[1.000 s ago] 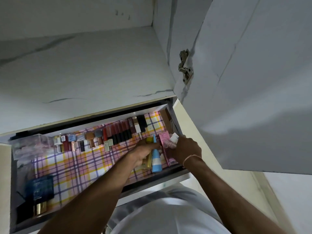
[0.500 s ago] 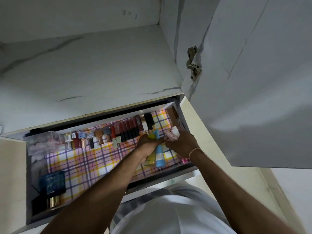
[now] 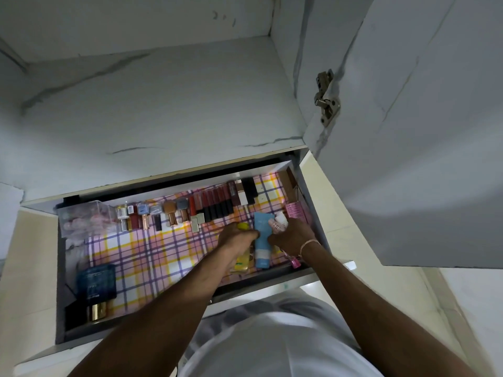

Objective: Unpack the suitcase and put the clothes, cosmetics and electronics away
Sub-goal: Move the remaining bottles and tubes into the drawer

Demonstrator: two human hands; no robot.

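An open drawer (image 3: 61, 289) lined with pink, yellow and purple checked paper holds cosmetics. A row of lipsticks and small bottles (image 3: 206, 206) lies along its back. My left hand (image 3: 236, 240) grips a yellow tube (image 3: 242, 261) near the drawer's right end. A light blue tube (image 3: 262, 248) lies between my hands. My right hand (image 3: 292, 236) holds a small pink-and-white bottle (image 3: 279, 223). A pink box (image 3: 295, 210) sits just behind it by the right wall.
A clear plastic box (image 3: 84, 219) sits at the drawer's back left, with a dark blue perfume box (image 3: 95, 281) and a gold-capped item (image 3: 96, 311) at the front left. A white marbled shelf (image 3: 152, 110) lies above the drawer. An open cupboard door (image 3: 422, 131) hangs at the right.
Both hands shifted a little toward the back of the drawer with their tubes and bottle. The camera view moved slightly, and the pink box by the right wall shows again.
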